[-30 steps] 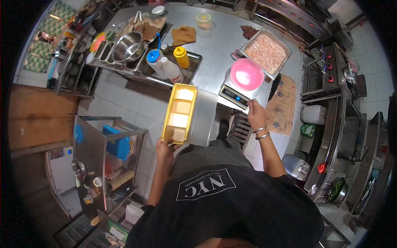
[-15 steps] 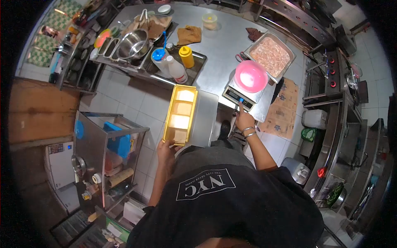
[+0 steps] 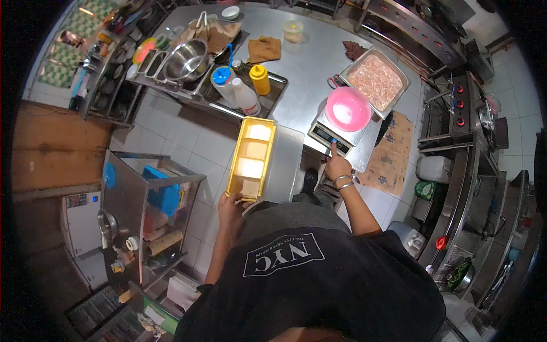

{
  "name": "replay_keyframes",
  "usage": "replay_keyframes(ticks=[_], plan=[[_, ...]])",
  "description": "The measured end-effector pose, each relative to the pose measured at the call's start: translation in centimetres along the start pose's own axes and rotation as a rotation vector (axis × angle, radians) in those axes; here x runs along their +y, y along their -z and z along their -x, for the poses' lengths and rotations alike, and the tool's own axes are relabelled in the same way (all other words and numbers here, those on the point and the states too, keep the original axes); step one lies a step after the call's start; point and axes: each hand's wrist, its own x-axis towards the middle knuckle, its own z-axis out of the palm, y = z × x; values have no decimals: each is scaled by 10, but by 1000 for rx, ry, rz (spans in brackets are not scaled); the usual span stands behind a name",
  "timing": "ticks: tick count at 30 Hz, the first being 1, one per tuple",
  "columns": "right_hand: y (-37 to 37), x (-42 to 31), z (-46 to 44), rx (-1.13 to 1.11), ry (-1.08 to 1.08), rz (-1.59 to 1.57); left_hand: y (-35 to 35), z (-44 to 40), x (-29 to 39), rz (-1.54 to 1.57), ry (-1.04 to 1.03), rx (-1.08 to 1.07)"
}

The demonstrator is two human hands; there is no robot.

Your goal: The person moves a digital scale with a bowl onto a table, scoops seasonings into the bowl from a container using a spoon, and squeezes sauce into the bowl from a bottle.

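Observation:
My left hand [image 3: 231,208] grips the near end of a yellow spice box [image 3: 235,162] with several compartments holding pale powders. Its translucent lid [image 3: 285,165] hangs open along the right side. My right hand [image 3: 338,165], with a bangle at the wrist, stretches its index finger onto the front panel of a digital kitchen scale [image 3: 323,134]; the other fingers are curled and hold nothing that I can see. On the scale sits a pink plastic bowl [image 3: 348,109]. Just behind it stands a steel tray of raw, pale pink meat [image 3: 376,80].
On the steel table [image 3: 310,68], a tray at left carries a yellow squeeze bottle [image 3: 260,80], a white bottle [image 3: 245,97] and a blue-lidded jug [image 3: 223,85]. Farther left is a steel bowl [image 3: 185,60]. A brown cloth [image 3: 264,49] lies behind. Stoves [image 3: 456,105] stand at right.
The view has shifted slightly, so the table's things appear a little farther right. My left hand keeps its hold on the spice box, and my right index finger stays at the scale's panel.

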Motion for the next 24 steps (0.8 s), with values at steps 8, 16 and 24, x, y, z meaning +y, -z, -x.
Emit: replay_keyframes(ticks=[8, 16, 24], plan=[[85, -19, 30, 152, 2, -217, -1, -11, -2, 5, -12, -42], [195, -63, 89, 303, 345, -1025, -9, -26, -2, 26, 5, -74], [134, -126, 93, 143, 820, -785, -40, -21, 9, -11, -28, -119]])
